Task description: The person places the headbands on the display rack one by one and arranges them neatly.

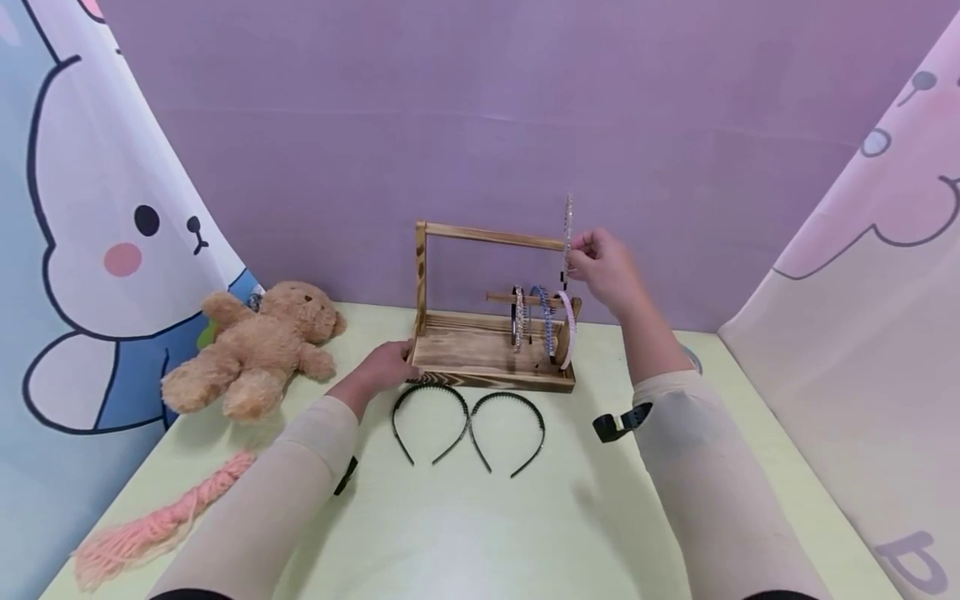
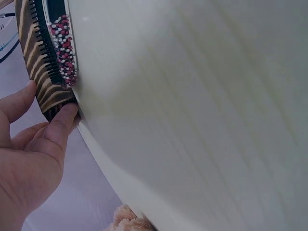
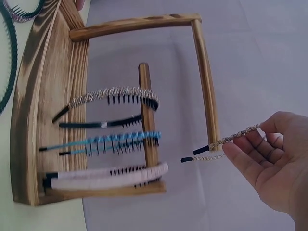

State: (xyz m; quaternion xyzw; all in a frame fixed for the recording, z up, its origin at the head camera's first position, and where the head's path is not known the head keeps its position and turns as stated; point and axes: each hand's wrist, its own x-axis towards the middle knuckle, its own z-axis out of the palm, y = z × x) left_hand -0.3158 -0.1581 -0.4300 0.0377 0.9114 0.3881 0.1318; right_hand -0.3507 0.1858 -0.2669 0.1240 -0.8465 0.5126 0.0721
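A wooden stand [image 1: 480,354] with a tray base, a top rail and a lower peg stands near the purple backdrop. My left hand [image 1: 384,364] grips its front left corner, thumb and fingers on either side of the wood in the left wrist view. Above the right end, my right hand [image 1: 606,268] pinches a beaded headband [image 3: 234,136], its dark tips pointing down and overlapping the rail's end in the head view. On the lower peg [image 3: 147,110] hang a glittery headband [image 3: 110,94], a blue headband [image 3: 103,141] and a pale pink headband [image 3: 106,179].
Two toothed black headbands, a left one [image 1: 430,386] and a right one [image 1: 512,396], lie side by side before the stand. At the left are a teddy bear [image 1: 258,350] and a bundle of pink yarn [image 1: 168,521]. Printed curtains flank the table.
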